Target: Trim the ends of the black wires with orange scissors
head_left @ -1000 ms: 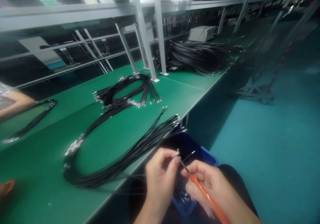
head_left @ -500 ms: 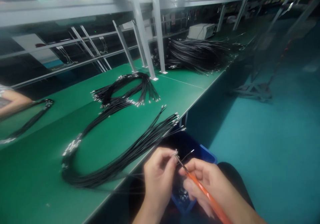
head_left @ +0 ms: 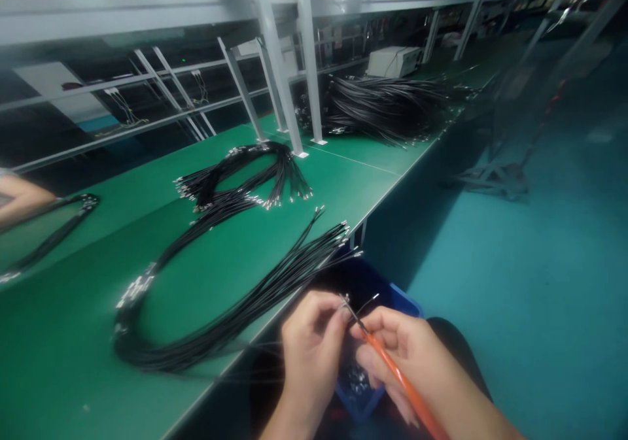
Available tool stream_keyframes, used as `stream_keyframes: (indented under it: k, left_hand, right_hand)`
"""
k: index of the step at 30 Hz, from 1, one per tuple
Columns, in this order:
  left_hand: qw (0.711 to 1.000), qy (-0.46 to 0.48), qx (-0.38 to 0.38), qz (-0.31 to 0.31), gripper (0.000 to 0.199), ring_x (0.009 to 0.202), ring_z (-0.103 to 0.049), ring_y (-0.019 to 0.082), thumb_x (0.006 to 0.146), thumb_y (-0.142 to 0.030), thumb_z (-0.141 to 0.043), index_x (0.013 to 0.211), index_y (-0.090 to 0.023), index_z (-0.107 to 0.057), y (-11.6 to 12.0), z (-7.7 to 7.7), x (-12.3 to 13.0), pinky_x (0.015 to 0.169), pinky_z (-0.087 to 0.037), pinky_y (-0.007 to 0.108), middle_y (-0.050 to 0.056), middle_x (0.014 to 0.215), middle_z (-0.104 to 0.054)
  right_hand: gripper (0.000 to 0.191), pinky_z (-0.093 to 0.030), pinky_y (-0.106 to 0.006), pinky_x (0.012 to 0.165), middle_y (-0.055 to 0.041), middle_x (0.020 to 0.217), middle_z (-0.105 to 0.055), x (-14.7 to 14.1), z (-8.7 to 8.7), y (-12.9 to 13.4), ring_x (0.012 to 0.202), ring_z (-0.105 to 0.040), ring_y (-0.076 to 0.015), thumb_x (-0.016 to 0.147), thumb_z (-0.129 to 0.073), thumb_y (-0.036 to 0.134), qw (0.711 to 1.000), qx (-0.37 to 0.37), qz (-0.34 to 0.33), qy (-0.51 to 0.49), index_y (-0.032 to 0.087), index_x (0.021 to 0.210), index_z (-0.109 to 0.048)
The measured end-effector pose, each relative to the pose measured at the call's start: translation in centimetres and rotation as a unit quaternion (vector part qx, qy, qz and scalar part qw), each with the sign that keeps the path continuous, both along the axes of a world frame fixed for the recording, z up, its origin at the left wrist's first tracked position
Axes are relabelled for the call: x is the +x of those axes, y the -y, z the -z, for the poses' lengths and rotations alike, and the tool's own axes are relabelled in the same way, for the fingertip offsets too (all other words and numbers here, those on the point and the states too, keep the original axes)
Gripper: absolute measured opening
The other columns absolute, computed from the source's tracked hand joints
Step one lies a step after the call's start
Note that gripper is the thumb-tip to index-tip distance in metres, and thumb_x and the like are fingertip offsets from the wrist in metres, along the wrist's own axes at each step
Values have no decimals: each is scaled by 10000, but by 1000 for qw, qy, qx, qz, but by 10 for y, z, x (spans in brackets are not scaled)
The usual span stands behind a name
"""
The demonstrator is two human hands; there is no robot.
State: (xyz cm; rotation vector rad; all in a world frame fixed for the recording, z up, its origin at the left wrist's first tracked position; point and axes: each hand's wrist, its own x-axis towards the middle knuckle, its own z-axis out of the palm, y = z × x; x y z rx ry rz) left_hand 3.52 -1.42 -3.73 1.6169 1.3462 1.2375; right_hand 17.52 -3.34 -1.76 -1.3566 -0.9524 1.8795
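My left hand (head_left: 314, 342) pinches a small metal connector (head_left: 346, 299) between thumb and forefinger, beyond the table's front edge. In my right hand (head_left: 397, 348) is an orange-handled tool (head_left: 402, 384), whose thin metal tip touches the connector. A thin cable with a pale end sticks up between the two hands. Beneath them a blue bin (head_left: 405, 299) holds small shiny pieces. To the left, a long bundle of black cables (head_left: 196, 348) with silvery ends curves over the green table (head_left: 206, 289).
Another black cable bundle (head_left: 245, 155) lies farther back, beside metal posts (head_left: 279, 74). A large cable pile (head_left: 383, 106) sits near a white box (head_left: 392, 62). At the far left another person's arm (head_left: 24, 198) rests by a cable loop (head_left: 63, 231).
The view has shifted slightly, so the table and its cables appear a little farther left. Both hands keep nearly the same pose, with the tool tip still at the connector.
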Motion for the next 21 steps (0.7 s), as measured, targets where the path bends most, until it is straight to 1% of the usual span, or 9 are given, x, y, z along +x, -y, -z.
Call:
stream_keyframes:
  k: [3, 5, 6, 8, 11, 13, 15, 18, 21]
  left_hand:
    - [1000, -2, -5, -3, 43, 686, -598, 143, 821, -192, -590, 795, -198, -624, -1, 0, 0, 636, -474, 236, -3, 751, -624]
    - [1000, -2, -13, 0, 42, 713, -600, 146, 830, -200, -584, 814, -198, -623, -2, 0, 0, 658, -475, 239, 3, 776, -627]
    - [1000, 0, -20, 5, 44, 730, -602, 149, 836, -204, -577, 826, -199, -620, -3, 1, 0, 673, -476, 242, 6, 794, -630]
    - [999, 9, -40, 22, 51, 741, -606, 149, 850, -214, -561, 844, -201, -610, -4, 0, 1, 685, -475, 243, 6, 809, -635]
    - [996, 15, -73, 41, 47, 711, -609, 142, 851, -227, -562, 838, -200, -599, -3, -2, 4, 666, -475, 235, -4, 779, -641]
    - [995, 2, -86, 45, 60, 683, -607, 138, 845, -233, -571, 812, -196, -605, -1, -4, 5, 642, -473, 229, -9, 747, -644]
    - [995, -16, -88, 46, 83, 674, -612, 140, 845, -235, -570, 792, -191, -616, 1, -7, 6, 633, -471, 231, -5, 739, -655]
    - [995, -28, -81, 47, 100, 663, -615, 145, 840, -234, -574, 776, -182, -631, 2, -11, 6, 628, -470, 237, 4, 732, -667]
    - [995, -14, -88, 49, 95, 640, -603, 140, 826, -232, -590, 763, -177, -635, 2, -12, 6, 603, -463, 226, 2, 711, -659]
  right_hand:
    - [128, -270, -141, 278, 86, 524, -526, 3, 0, 3, 287, -366, -27, 776, -617, 250, 1000, 7, -14, 3, 179, 852, -543]
    - [124, -323, -147, 320, 76, 546, -536, 5, -2, 6, 341, -404, -37, 741, -640, 200, 1000, 19, -13, 20, 178, 828, -556]
    - [146, -371, -157, 364, 64, 574, -555, 6, -3, 7, 392, -447, -50, 715, -661, 173, 999, 32, 2, 35, 177, 823, -563]
    - [213, -462, -191, 496, 38, 649, -594, 7, -4, 7, 534, -539, -93, 683, -697, 153, 993, 75, 60, 65, 184, 851, -571]
    - [322, -502, -234, 659, 18, 751, -617, 3, -4, 2, 721, -599, -146, 697, -723, 197, 972, 150, 163, 74, 214, 967, -548]
    - [370, -504, -241, 670, 14, 793, -621, -1, -3, -4, 751, -606, -155, 704, -734, 228, 960, 181, 205, 62, 230, 1011, -529]
    - [390, -505, -241, 660, 12, 805, -624, -5, -2, -10, 746, -609, -156, 694, -749, 245, 952, 196, 230, 56, 230, 1014, -527]
    - [380, -509, -247, 639, 11, 775, -621, -9, -3, -16, 720, -614, -161, 681, -759, 261, 949, 192, 243, 55, 216, 985, -536]
    - [336, -503, -242, 588, 10, 758, -622, -10, -5, -17, 687, -618, -161, 692, -740, 260, 953, 177, 242, 35, 208, 956, -539]
